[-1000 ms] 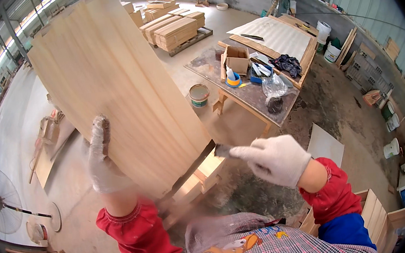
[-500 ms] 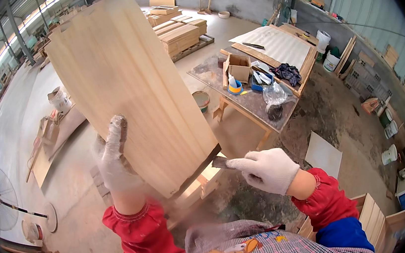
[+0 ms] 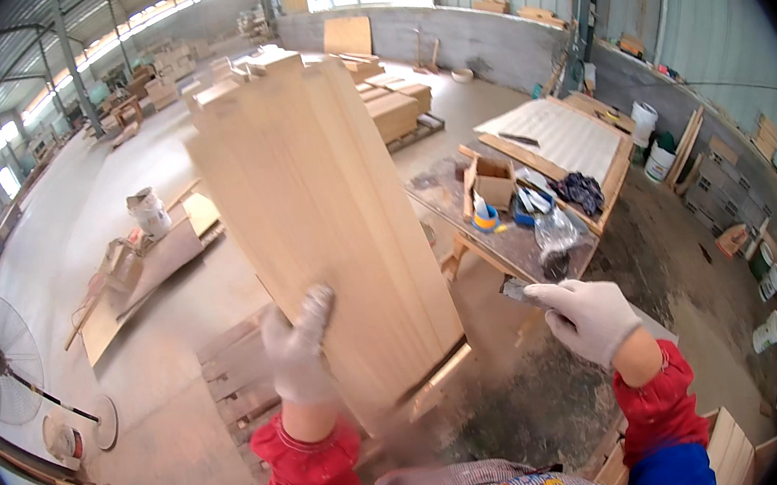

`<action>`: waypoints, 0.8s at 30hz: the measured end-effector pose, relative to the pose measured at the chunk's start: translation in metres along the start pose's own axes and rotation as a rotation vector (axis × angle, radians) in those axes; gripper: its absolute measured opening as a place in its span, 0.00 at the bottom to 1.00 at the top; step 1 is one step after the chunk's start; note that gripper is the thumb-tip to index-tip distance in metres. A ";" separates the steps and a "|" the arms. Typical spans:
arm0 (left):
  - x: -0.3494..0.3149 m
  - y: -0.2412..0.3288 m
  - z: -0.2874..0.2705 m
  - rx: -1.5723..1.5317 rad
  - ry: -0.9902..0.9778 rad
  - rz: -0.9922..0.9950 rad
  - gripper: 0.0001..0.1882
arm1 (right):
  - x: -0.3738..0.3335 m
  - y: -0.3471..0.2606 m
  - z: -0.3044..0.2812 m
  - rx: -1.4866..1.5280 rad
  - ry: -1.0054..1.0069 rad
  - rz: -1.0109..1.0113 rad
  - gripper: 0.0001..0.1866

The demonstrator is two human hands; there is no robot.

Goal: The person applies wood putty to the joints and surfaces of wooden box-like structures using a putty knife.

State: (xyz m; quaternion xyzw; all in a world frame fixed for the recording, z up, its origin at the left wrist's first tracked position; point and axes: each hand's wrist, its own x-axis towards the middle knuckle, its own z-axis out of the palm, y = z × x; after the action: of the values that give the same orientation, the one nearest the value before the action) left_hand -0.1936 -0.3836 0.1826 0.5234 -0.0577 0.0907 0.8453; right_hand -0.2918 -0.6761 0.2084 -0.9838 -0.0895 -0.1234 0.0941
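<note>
A long pale wooden board (image 3: 340,238) stands tilted in front of me, its lower end dark along the edge. My left hand (image 3: 298,353), in a white glove, is closed on the board's left edge, with the thumb on its face and the other fingers hidden behind. To the right of the board, my gloved right hand (image 3: 594,320) pinches a small flat scraper (image 3: 516,289) between thumb and fingers. The scraper is apart from the board. Motion blurs the board's lower end and my left hand.
Beyond my right hand stands a worktable (image 3: 439,184) with a cardboard box (image 3: 494,183), tape, a plastic bag and dark cloth. Stacked boards (image 3: 393,113) lie behind. On the left are a pallet (image 3: 235,370), a standing fan (image 3: 5,363) and a bucket (image 3: 148,212).
My right hand has drawn the scraper away to the right from the board's lower corner. The board's far end appears lower and farther off. The whole view has shifted.
</note>
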 end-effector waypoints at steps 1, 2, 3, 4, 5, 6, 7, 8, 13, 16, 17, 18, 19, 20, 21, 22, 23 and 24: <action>-0.003 -0.007 -0.003 0.031 -0.025 -0.025 0.17 | -0.002 -0.003 -0.001 0.097 0.094 0.010 0.19; -0.009 -0.006 -0.007 0.071 -0.044 -0.038 0.17 | 0.002 -0.013 -0.002 0.212 0.209 -0.054 0.19; -0.016 -0.006 -0.011 0.111 -0.061 -0.052 0.16 | 0.006 -0.024 -0.005 0.287 0.228 -0.089 0.20; -0.025 -0.009 -0.016 0.122 -0.065 -0.034 0.16 | 0.012 -0.039 -0.007 0.356 0.254 -0.125 0.20; -0.034 -0.017 -0.017 0.129 -0.078 -0.039 0.15 | 0.015 -0.051 -0.008 0.419 0.267 -0.141 0.20; -0.042 -0.019 -0.016 0.158 -0.098 -0.053 0.15 | 0.020 -0.061 -0.008 0.473 0.286 -0.186 0.21; -0.051 -0.020 -0.016 0.186 -0.116 -0.068 0.16 | 0.025 -0.073 -0.011 0.456 0.269 -0.231 0.23; -0.059 -0.030 -0.022 0.218 -0.139 -0.030 0.17 | 0.029 -0.087 -0.016 0.498 0.265 -0.264 0.23; -0.080 -0.044 -0.021 0.160 -0.185 -0.031 0.22 | 0.047 -0.130 -0.025 0.571 0.197 -0.351 0.25; -0.082 -0.054 -0.022 0.088 -0.208 -0.006 0.17 | 0.048 -0.137 -0.019 0.566 0.234 -0.355 0.25; -0.082 -0.054 -0.021 0.051 -0.200 0.000 0.14 | 0.049 -0.139 -0.018 0.585 0.251 -0.358 0.25; -0.083 -0.056 -0.023 0.061 -0.198 0.000 0.14 | 0.050 -0.141 -0.017 0.604 0.269 -0.361 0.25; -0.084 -0.061 -0.027 0.067 -0.200 -0.003 0.15 | 0.051 -0.142 -0.015 0.620 0.287 -0.361 0.25; -0.085 -0.064 -0.030 0.074 -0.201 -0.006 0.15 | 0.051 -0.144 -0.013 0.614 0.283 -0.347 0.25; -0.086 -0.066 -0.032 0.092 -0.205 -0.006 0.15 | 0.052 -0.145 -0.010 0.608 0.280 -0.334 0.25; -0.087 -0.067 -0.033 0.111 -0.210 -0.007 0.16 | 0.051 -0.146 -0.008 0.602 0.277 -0.319 0.25; -0.087 -0.068 -0.033 0.131 -0.215 -0.007 0.16 | 0.050 -0.146 -0.007 0.598 0.276 -0.318 0.25; -0.088 -0.069 -0.033 0.121 -0.217 -0.013 0.19 | 0.049 -0.147 -0.006 0.594 0.274 -0.318 0.25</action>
State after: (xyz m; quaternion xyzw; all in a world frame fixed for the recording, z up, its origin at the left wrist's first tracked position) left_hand -0.2646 -0.3922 0.0901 0.5806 -0.1396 0.0314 0.8015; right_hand -0.2758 -0.5277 0.2506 -0.8616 -0.2599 -0.2360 0.3665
